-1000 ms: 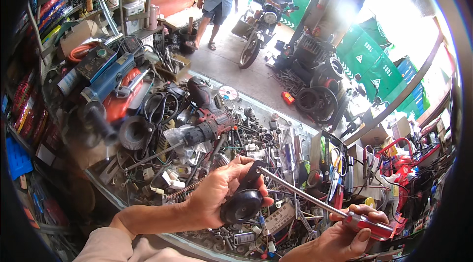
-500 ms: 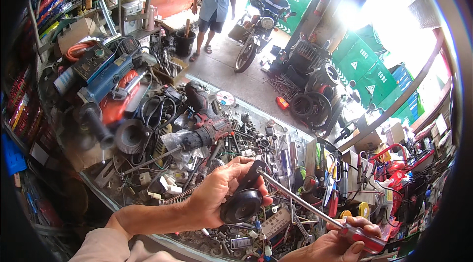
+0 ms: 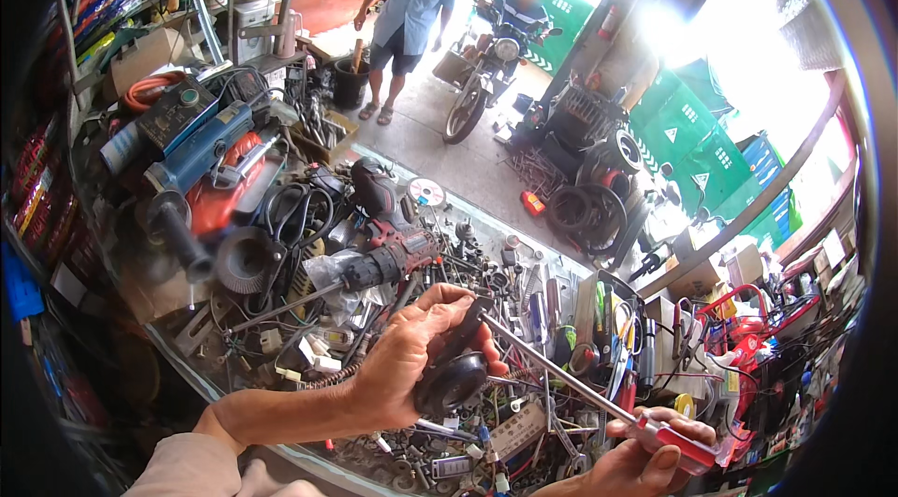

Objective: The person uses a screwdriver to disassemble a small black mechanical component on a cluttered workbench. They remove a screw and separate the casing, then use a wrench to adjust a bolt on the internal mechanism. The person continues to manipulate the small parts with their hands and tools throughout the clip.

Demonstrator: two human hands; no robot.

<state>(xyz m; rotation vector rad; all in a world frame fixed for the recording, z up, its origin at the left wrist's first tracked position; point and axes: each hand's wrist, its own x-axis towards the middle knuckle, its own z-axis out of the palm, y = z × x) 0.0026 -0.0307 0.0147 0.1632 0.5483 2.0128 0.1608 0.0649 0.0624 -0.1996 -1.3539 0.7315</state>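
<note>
Above the crowded bench, my left hand (image 3: 402, 347) is closed around a black round part (image 3: 453, 383) with a flat bracket arm. The bracket's upper end lies between its thumb and fingers, and the round, hollow-centred end hangs below. My right hand (image 3: 655, 455) grips the red and clear handle of a screwdriver (image 3: 561, 373). Its long metal shaft slants up to the left, with the tip at the top of the bracket. Whether the tip sits in a screw there is too small to tell. Under both hands lie loose screws, connectors and small metal parts.
A cordless drill (image 3: 388, 249) and a blue angle grinder (image 3: 201, 153) lie on the left of the bench (image 3: 309, 464). Screwdrivers and pliers stand in a holder (image 3: 617, 329) at right. Beyond are a standing person (image 3: 405, 15), a seated rider on a motorcycle (image 3: 486, 67), and tyres (image 3: 594, 216).
The black part has tilted in my left hand and shifted slightly left. My right hand and the screwdriver have moved a little left too. The standing person has come slightly nearer.
</note>
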